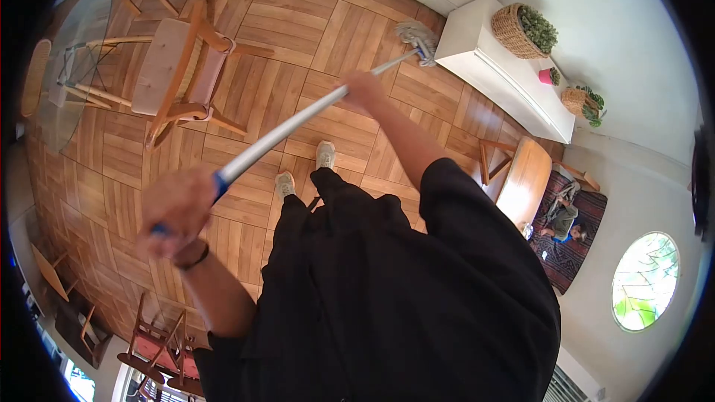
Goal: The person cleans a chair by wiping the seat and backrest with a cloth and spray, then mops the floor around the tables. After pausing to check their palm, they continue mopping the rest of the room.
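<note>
No readable text, label, brand, number or sign anywhere in view.

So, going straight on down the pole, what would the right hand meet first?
The right hand would likely meet the mop head first, near the white cabinet, though depth is hard to judge.
</note>
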A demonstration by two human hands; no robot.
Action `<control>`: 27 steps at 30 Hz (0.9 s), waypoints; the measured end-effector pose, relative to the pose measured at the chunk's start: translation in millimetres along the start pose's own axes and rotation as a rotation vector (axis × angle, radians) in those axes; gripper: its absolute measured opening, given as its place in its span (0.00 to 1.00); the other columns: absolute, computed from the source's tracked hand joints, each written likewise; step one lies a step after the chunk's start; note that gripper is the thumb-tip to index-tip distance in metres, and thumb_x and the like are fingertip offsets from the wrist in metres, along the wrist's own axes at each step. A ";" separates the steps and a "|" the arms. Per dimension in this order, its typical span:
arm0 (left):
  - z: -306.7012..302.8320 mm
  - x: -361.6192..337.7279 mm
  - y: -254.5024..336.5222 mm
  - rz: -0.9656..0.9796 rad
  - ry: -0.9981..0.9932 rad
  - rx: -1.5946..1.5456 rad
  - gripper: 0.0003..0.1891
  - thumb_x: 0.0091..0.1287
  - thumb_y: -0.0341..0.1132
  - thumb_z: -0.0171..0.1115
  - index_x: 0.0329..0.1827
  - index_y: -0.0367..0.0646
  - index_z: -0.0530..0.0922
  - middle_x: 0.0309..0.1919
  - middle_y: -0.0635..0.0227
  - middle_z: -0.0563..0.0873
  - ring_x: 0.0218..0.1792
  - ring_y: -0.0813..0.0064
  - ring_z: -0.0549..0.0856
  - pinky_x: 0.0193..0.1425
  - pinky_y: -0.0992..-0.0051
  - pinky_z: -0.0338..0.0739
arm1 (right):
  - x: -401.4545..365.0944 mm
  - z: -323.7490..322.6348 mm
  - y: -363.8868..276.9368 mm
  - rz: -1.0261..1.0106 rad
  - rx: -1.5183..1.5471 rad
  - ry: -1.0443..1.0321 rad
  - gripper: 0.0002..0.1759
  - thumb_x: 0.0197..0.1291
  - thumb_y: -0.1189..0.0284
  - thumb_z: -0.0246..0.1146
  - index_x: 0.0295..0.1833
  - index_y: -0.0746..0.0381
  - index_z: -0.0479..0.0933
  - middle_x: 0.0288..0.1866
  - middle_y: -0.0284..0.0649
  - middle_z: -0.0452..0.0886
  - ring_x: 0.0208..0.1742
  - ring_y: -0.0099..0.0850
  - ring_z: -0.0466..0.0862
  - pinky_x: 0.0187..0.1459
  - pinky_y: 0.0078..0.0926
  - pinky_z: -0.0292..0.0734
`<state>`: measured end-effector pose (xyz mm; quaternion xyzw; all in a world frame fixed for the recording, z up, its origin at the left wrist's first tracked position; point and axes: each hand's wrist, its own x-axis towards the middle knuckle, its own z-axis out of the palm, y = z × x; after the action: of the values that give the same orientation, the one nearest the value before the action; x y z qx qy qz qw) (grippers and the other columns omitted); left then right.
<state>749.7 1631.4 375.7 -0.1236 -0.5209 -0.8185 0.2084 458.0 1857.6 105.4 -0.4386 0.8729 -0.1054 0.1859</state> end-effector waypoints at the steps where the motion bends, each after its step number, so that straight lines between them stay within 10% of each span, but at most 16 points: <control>1: -0.3 4.5 -12.8 -0.070 -0.002 0.064 0.17 0.47 0.46 0.62 0.11 0.50 0.65 0.07 0.75 0.70 0.11 0.75 0.70 0.40 0.73 0.75 | 0.0 -19.1 4.2 0.175 -0.105 -0.071 0.10 0.58 0.60 0.66 0.39 0.54 0.84 0.42 0.41 0.86 0.51 0.43 0.84 0.50 0.42 0.80; 3: 17.2 6.5 -37.5 -0.109 0.064 0.096 0.13 0.42 0.43 0.60 0.11 0.49 0.68 0.09 0.71 0.72 0.14 0.70 0.73 0.52 0.63 0.71 | -6.8 -17.1 23.6 0.271 -0.135 -0.005 0.16 0.56 0.57 0.68 0.44 0.55 0.82 0.42 0.43 0.85 0.52 0.45 0.84 0.50 0.43 0.80; 10: 18.8 -74.9 9.3 -0.126 0.082 0.055 0.13 0.45 0.42 0.59 0.12 0.48 0.68 0.11 0.71 0.73 0.15 0.70 0.74 0.41 0.65 0.68 | -38.6 37.8 -17.0 0.108 -0.195 -0.019 0.14 0.51 0.58 0.71 0.40 0.52 0.82 0.39 0.40 0.85 0.48 0.41 0.86 0.44 0.46 0.79; 15: -14.3 -153.6 147.4 0.053 0.207 0.329 0.16 0.51 0.38 0.60 0.10 0.50 0.66 0.07 0.74 0.69 0.08 0.73 0.67 0.20 0.73 0.62 | -55.5 39.4 -169.7 -0.217 0.232 0.047 0.09 0.51 0.60 0.70 0.29 0.52 0.82 0.34 0.40 0.85 0.39 0.43 0.85 0.37 0.45 0.79; 20: 4.7 -206.3 267.4 0.286 0.269 0.538 0.15 0.53 0.37 0.59 0.12 0.47 0.67 0.09 0.72 0.70 0.10 0.71 0.69 0.22 0.71 0.63 | -104.1 29.0 -333.1 -0.447 0.404 -0.197 0.06 0.56 0.67 0.63 0.34 0.55 0.83 0.34 0.45 0.84 0.41 0.46 0.86 0.39 0.47 0.82; 27: 57.3 -230.9 279.3 0.434 0.439 0.626 0.13 0.57 0.35 0.59 0.16 0.44 0.69 0.12 0.69 0.72 0.13 0.68 0.71 0.23 0.70 0.66 | -138.7 10.8 -392.3 -0.777 0.436 -0.427 0.08 0.51 0.66 0.62 0.29 0.58 0.79 0.26 0.47 0.82 0.34 0.52 0.84 0.35 0.50 0.79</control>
<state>1083.9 1628.8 527.1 0.0156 -0.6492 -0.5654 0.5086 823.3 1736.3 264.0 -0.6944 0.5447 -0.2550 0.3951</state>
